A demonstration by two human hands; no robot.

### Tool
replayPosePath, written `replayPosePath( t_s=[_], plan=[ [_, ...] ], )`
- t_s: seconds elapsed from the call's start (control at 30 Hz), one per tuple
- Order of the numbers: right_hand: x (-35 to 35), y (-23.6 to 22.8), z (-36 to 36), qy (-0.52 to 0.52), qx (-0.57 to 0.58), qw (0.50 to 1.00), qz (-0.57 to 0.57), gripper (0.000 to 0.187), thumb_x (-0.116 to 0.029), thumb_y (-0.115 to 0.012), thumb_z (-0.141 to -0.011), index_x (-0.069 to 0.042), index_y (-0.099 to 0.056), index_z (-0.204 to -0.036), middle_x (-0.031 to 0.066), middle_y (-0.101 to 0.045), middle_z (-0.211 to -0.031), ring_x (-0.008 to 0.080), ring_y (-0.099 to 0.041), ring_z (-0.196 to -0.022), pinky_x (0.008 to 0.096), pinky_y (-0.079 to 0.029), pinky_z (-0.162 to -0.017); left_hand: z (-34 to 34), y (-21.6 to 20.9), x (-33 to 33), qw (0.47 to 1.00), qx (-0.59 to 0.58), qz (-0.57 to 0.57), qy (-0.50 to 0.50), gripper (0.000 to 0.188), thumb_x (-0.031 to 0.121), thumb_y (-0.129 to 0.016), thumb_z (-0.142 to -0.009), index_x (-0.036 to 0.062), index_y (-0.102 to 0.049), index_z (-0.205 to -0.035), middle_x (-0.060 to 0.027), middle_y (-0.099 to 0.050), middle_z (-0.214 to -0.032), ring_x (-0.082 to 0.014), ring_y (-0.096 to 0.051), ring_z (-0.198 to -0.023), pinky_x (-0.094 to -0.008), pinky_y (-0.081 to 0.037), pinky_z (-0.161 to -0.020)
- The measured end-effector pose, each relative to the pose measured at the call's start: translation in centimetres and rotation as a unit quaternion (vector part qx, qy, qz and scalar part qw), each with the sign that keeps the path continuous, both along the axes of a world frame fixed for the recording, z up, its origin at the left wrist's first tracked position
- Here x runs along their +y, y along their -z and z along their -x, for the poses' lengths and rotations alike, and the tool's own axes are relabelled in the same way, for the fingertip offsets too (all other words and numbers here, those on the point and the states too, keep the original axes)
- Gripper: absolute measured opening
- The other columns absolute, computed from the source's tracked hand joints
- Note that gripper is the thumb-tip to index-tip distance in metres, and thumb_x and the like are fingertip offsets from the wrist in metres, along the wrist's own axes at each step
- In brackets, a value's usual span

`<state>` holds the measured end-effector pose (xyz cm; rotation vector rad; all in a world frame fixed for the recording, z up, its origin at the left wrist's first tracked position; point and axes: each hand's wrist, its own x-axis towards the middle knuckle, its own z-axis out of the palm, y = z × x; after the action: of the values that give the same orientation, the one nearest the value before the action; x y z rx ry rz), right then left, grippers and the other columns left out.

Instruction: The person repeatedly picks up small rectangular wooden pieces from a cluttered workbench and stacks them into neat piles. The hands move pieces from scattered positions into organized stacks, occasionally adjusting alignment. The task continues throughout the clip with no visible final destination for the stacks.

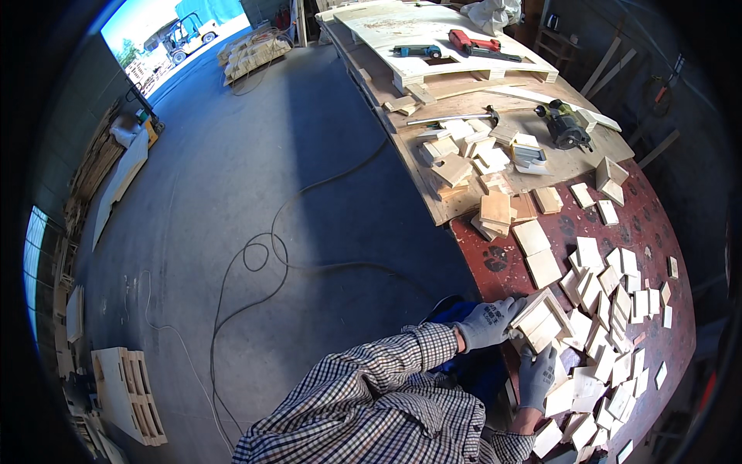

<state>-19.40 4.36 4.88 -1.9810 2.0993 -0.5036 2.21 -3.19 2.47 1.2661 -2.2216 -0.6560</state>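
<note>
My left hand [488, 325], in a grey work glove, grips the left side of a small shallow wooden frame [542, 320] with raised edges. At its lower edge, my right hand [537, 379], gloved alike, holds it too, fingers partly hidden. The frame is tilted over the near edge of a red table [495, 260]. Right beside it lies a heap of small pale wood blocks [599, 325], spreading down past my right hand. Two flat wood pieces [536, 254] lie end to end just beyond the frame.
Farther along, a wooden worktop carries more blocks [452, 168], a hammer [456, 118], a dark green power tool [566, 126] and a pallet [433, 35] with a red tool [474, 44] on it. A cable [284, 232] loops across the floor. Pallets [127, 394] stand at left.
</note>
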Motion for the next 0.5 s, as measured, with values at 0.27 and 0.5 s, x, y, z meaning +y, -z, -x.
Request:
replayPosePath(
  t_s=[0.27,0.5],
  plan=[
    [0.06,-0.06,-0.13,0.005,0.004,1.000,-0.007,0.064,-0.036,-0.068,-0.101,0.004,-0.048,-0.148,0.0287,-0.060,-0.127,0.0480,-0.064,-0.112,0.0524,-0.054,-0.091,-0.12,-0.41,0.09,1.000,0.015,0.000,-0.001,0.075,0.038,-0.068,-0.099,-0.0019,-0.041,-0.157,-0.0205,-0.060,-0.122,-0.0351,-0.067,-0.106,-0.0447,-0.059,-0.088],
    [0.11,0.32,-0.06,0.015,0.023,1.000,-0.003,0.065,-0.035,-0.069,-0.100,0.004,-0.049,-0.148,0.0289,-0.060,-0.129,0.0482,-0.064,-0.113,0.0521,-0.054,-0.092,0.14,0.33,0.07,1.000,0.012,0.011,-0.006,0.074,0.037,-0.068,-0.099,-0.0015,-0.041,-0.156,-0.0204,-0.059,-0.124,-0.0351,-0.066,-0.108,-0.0446,-0.058,-0.090]
  ],
)
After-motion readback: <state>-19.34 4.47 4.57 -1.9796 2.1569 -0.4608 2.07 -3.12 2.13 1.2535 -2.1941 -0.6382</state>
